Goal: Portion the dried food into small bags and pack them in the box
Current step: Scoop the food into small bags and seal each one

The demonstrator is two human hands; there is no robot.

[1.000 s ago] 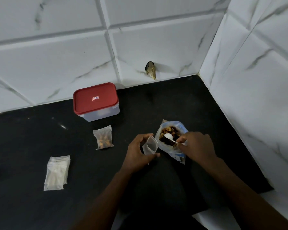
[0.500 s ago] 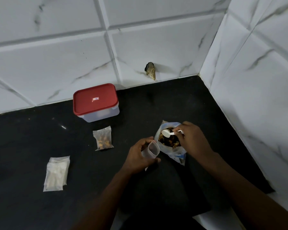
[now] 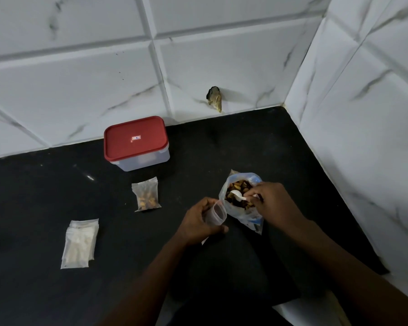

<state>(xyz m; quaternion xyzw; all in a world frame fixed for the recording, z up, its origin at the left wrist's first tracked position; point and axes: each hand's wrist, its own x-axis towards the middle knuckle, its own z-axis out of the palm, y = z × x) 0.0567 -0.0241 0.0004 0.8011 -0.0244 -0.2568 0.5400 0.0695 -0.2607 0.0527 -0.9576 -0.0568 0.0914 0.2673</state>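
Both forearms reach forward toward the red-lidded box (image 3: 136,142). The left hand (image 3: 199,223) curls with fingers and thumb pinched; the right hand (image 3: 272,203), nearer the corner, is closed in a pinch, knuckles up.

Only thing close to text is a tiny sticker (image 3: 136,138) in the middle of the red lid (image 3: 135,137) on the box by the worktop's back edge, probably a brand logo, too blurry to read.

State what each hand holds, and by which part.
Left hand holds an empty small bag by its sides, mouth open. Right hand pinches a white spoon by its handle.
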